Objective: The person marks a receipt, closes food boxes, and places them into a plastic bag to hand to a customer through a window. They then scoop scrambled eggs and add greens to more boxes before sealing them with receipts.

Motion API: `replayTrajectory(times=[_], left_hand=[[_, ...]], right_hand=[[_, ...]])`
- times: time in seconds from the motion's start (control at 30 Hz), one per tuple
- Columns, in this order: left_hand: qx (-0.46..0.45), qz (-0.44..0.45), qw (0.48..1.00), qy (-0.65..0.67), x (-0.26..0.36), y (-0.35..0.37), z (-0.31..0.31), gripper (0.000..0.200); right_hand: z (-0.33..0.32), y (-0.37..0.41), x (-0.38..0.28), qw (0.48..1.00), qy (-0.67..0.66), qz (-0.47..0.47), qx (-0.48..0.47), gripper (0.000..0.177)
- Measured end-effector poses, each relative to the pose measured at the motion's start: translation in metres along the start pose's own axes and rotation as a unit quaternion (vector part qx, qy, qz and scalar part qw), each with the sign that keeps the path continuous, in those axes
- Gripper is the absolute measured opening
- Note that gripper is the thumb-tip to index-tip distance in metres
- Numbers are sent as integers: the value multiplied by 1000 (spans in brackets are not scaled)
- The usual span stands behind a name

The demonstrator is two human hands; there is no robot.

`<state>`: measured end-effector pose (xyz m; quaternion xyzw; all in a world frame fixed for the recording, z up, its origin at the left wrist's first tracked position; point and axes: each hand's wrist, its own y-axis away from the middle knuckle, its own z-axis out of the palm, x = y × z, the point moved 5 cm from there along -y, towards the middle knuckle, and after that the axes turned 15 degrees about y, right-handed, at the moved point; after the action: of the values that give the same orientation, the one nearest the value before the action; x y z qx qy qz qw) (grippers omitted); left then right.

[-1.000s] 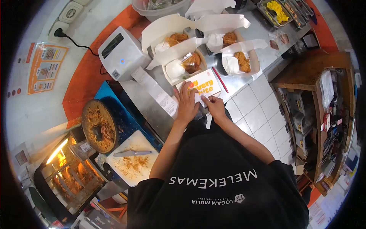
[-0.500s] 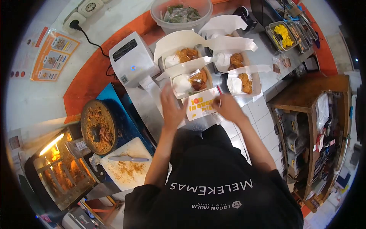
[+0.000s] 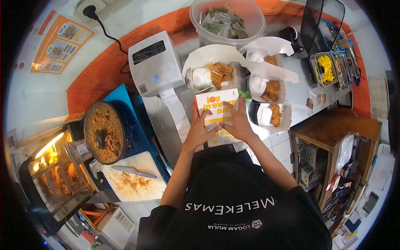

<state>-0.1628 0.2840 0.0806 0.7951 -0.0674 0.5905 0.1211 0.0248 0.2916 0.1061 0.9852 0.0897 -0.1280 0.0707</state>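
Both hands rest on a closed white box with orange and yellow lettering, at the metal counter's near edge. My left hand lies along its left side, fingers apart. On the right side and lid, my right hand is spread, its thumb close to the left thumb. A second printed panel shows below the hands. Behind the closed box stands an open box with rice and fried chicken. More open boxes of rice and chicken stand to the right.
A white printer with a paper strip is at the left. Behind stands a clear tub of bagged greens. A pan, a cutting board with a knife and a lit warmer are lower left. A wooden shelf stands right.
The front box, open before with its food showing, is now closed under my hands. Both hands have come together on its lid. The camera view has shifted.
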Motion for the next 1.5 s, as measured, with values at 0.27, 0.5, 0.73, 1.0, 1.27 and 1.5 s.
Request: replayTrajectory(times=[0.27,0.5,0.73,1.0,1.27,1.5], left_hand=[[52,6,990,131,21,-14,-23,69],[105,-12,986,127,25,-6,-46,66],[-12,32,998,54,-7,6,-42,99],[-114,35,976,-184,-31,1,-56,91],[-74,105,967,-219,-37,-7,-50,71],[-64,79,970,-222,-24,-3,-48,65]], right_hand=[[-11,-16,13,967,-252,-8,-23,75],[-13,-25,20,937,-351,-2,-5,56],[3,-12,16,962,-234,-98,-99,87],[11,-24,41,960,-69,-178,-205,78],[4,-31,35,966,-142,-171,-130,61],[0,-34,40,951,-179,-188,-167,59]])
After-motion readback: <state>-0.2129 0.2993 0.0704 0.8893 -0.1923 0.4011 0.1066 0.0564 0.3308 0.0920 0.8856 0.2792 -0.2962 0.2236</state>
